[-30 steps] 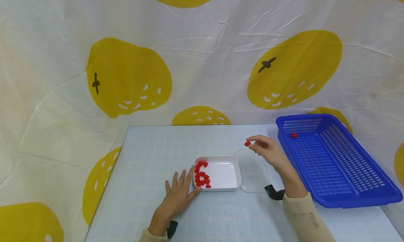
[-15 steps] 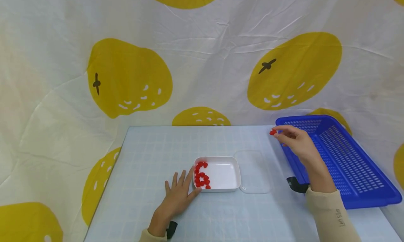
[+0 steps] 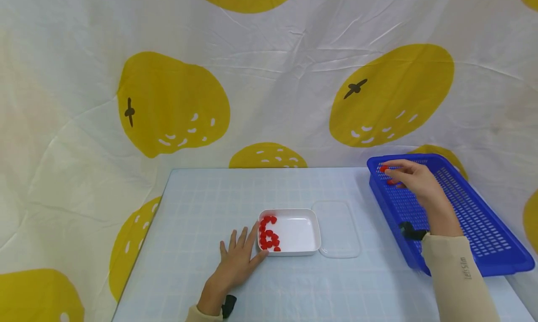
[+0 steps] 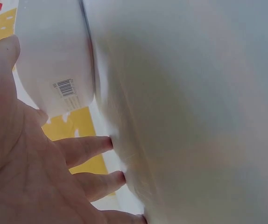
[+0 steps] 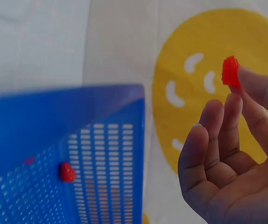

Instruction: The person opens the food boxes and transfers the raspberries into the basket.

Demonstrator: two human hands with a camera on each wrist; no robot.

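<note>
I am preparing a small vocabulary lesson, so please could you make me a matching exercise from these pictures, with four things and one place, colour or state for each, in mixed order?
Things
1. Left hand
2. Right hand
3. Lid
4. Basket

Descriptions
A. Transparent, lying flat on the table
B. Spread out, touching the white box
C. Blue, with many small holes
D. Pinching a red piece between thumb and finger

Right pairs: 1-B, 2-D, 3-A, 4-C
</note>
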